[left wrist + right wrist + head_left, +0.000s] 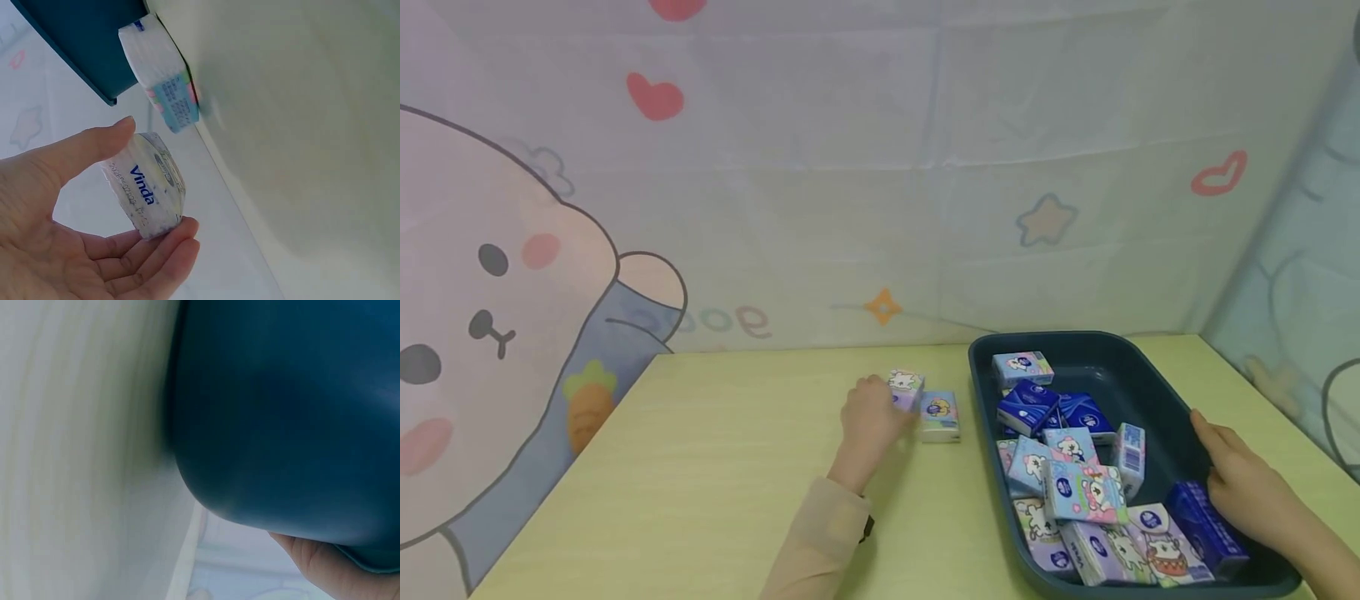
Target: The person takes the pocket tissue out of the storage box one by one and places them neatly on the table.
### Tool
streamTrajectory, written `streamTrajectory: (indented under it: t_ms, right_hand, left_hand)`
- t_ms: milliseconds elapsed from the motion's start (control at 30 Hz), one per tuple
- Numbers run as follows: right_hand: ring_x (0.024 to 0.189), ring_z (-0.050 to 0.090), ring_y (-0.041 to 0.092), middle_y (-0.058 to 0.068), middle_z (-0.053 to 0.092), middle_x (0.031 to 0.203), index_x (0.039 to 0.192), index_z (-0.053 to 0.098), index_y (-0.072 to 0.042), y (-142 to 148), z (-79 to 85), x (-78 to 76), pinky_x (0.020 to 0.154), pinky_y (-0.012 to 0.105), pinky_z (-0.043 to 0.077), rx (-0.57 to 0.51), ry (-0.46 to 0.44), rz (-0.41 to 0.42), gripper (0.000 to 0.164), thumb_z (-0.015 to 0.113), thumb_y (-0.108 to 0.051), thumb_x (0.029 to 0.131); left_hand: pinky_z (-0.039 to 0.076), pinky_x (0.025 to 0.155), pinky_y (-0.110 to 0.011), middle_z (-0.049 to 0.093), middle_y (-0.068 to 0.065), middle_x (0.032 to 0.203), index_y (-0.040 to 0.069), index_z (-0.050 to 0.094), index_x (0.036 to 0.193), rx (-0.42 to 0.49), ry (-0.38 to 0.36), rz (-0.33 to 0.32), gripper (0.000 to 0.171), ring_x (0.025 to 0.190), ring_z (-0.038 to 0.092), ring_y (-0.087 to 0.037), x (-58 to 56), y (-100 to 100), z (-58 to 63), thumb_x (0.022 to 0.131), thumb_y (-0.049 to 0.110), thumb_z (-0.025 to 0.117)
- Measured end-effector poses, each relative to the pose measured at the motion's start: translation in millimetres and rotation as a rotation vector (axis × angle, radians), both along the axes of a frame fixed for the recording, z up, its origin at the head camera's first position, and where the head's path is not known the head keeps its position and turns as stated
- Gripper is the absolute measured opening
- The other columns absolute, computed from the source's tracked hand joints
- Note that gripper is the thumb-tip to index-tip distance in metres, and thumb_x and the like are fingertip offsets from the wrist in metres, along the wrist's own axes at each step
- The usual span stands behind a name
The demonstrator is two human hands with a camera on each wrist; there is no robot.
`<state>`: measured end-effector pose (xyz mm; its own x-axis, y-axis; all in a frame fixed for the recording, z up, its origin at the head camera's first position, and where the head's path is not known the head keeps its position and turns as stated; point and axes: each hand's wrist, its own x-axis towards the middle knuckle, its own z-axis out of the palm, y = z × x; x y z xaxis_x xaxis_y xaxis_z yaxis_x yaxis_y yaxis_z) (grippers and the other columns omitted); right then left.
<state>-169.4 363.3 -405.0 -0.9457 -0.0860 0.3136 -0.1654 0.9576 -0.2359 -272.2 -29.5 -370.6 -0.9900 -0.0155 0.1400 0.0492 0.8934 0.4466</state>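
My left hand (868, 427) pinches a small purple-and-white tissue pack (906, 385) over the table. In the left wrist view, thumb and fingertips hold its two ends, and "Vinda" shows on the side of the pack (145, 187). Just right of it a light-blue tissue pack (940, 417) lies on the table, beside the tray. My right hand (1255, 487) grips the right rim of the dark teal tray (1150, 387). In the right wrist view, only part of that hand (325, 569) shows past the tray's outer wall (281, 425).
Several tissue packs lie in the tray, among them a dark blue pack (1028, 407), a pink-and-blue pack (1086, 493) and a long blue pack (1206, 529). Behind the pale yellow table (715, 467) hangs a printed cloth (820, 208). A dark cable (1328, 408) shows at the right.
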Motion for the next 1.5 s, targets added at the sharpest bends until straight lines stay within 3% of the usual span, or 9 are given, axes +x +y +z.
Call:
streamTrajectory:
  t_ms: [267,667,1000,1500]
  right_hand:
    - [0.102,0.05,0.059,0.039,0.045,0.118,0.141,0.022,0.019,4,-6.4,0.9,0.078,0.067,0.045,0.014,0.046,0.003,0.071,0.048,0.014,0.075]
    - [0.105,0.047,0.061,0.041,0.042,0.121,0.143,0.018,0.019,7,-3.0,1.6,0.081,0.068,0.044,0.006,-0.026,-0.024,0.071,0.046,0.013,0.078]
    - [0.104,0.048,0.061,0.04,0.042,0.121,0.143,0.018,0.018,6,-3.1,1.6,0.078,0.067,0.045,0.005,-0.02,-0.019,0.071,0.045,0.013,0.078]
    - [0.104,0.049,0.059,0.038,0.045,0.121,0.144,0.019,0.016,5,-7.1,0.1,0.078,0.067,0.045,-0.004,0.022,0.017,0.073,0.047,0.013,0.077]
  left_hand:
    - [0.053,0.065,-0.037,0.057,-0.017,0.086,-0.009,0.058,0.097,-0.037,-0.021,0.0,0.051,0.076,0.054,-0.027,-0.5,-2,-4.0,0.075,0.032,0.08]
    - [0.051,0.067,-0.038,0.057,-0.012,0.082,-0.004,0.06,0.096,-0.074,-0.109,-0.008,0.054,0.075,0.055,-0.025,-3.4,2,-9.9,0.067,0.033,0.086]
    - [0.051,0.072,-0.039,0.06,-0.013,0.089,-0.002,0.054,0.108,-0.053,-0.172,-0.026,0.067,0.081,0.058,-0.028,-3.7,5,-10.9,0.064,0.035,0.087]
    - [0.055,0.073,-0.038,0.062,-0.018,0.097,-0.006,0.051,0.117,-0.079,-0.189,-0.065,0.076,0.083,0.06,-0.029,-9.7,5,-16.5,0.062,0.03,0.09]
